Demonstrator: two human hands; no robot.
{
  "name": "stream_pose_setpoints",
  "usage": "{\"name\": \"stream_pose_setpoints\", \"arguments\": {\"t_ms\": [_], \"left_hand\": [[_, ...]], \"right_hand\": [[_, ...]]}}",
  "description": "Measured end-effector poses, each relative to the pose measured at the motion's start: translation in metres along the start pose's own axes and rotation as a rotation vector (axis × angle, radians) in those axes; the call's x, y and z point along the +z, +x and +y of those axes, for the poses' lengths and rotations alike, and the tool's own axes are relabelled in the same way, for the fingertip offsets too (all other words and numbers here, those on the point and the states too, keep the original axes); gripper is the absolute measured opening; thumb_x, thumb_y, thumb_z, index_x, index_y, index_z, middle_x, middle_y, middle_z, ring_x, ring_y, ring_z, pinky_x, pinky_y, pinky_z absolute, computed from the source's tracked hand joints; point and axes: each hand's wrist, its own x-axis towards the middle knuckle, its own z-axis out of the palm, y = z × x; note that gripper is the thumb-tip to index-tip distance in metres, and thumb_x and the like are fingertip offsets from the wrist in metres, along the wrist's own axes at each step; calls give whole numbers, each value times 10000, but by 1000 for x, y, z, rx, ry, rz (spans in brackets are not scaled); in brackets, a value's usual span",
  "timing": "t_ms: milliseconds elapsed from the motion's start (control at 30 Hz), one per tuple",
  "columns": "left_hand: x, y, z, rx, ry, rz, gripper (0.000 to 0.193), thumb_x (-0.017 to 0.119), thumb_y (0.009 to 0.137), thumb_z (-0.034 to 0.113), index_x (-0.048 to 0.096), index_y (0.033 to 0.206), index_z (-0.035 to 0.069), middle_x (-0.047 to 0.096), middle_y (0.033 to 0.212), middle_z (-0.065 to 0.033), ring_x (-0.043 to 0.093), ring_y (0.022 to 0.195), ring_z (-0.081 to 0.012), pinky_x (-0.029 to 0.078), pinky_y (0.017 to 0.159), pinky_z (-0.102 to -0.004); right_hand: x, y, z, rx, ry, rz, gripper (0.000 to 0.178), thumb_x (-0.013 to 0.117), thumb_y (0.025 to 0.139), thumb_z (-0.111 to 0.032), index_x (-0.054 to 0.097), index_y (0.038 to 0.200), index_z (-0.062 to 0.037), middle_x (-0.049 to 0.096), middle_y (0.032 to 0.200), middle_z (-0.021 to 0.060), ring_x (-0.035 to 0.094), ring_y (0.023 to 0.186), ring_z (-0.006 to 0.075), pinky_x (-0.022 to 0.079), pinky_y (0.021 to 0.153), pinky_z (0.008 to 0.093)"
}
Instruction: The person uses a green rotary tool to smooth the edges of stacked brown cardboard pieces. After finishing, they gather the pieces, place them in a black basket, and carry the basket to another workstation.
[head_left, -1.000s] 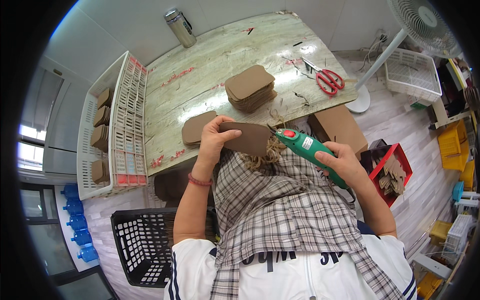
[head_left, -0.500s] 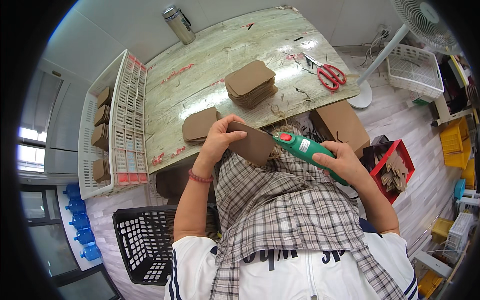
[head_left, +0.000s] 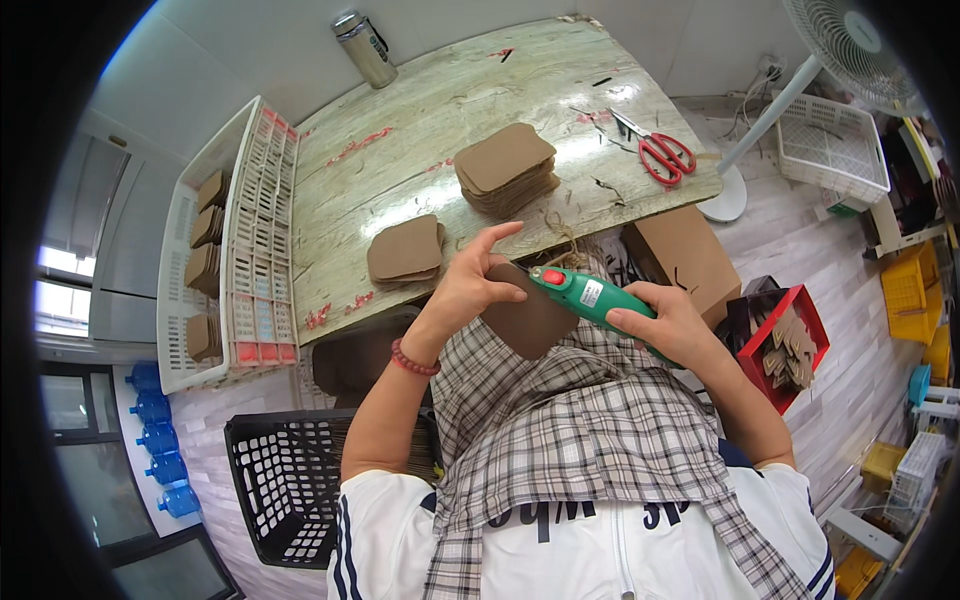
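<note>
gripping the brown card piece (head_left: 528,322) firmly, left hand (head_left: 470,290) should keep it steady while right hand (head_left: 668,322), closed around the green tool (head_left: 590,298), works its edge.

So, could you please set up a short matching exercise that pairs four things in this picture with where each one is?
Things:
1. green handheld tool
2. red-handled scissors
3. metal flask
4. black basket

Places:
a. far edge of the table, standing
b. on the floor, by the person's left side
c. in the right hand
d. right part of the table, lying flat

Pairs: 1-c, 2-d, 3-a, 4-b
</note>
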Motion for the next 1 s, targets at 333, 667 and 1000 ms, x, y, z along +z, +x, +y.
{"name": "stream_pose_setpoints", "arguments": {"t_ms": [333,667,1000], "left_hand": [[-115,-19,-20,208,-217,614,593,578,824,-94,375,1373,-3,657,1014,-175,639,899,-204,527,810,-305],[-92,84,-23,468,1269,789,509,692,798,283,573,1254,91,430,1383,-183,313,1335,-360,214,1087,-534],[-61,131,-18,432,1136,726,465,785,679,259,579,1033,40,422,1370,-219,181,1399,-402,125,1120,-546]], "right_hand": [[1,16,28,-45,58,117,348,671,862,-319,633,879,26,572,678,27,539,571,76,434,524,247],[-5,6,40,-39,68,190,291,642,898,-286,626,893,4,597,701,26,535,566,72,439,517,227],[-9,2,45,-43,110,233,319,653,887,-293,632,898,25,606,689,46,548,560,82,446,511,239]]}}
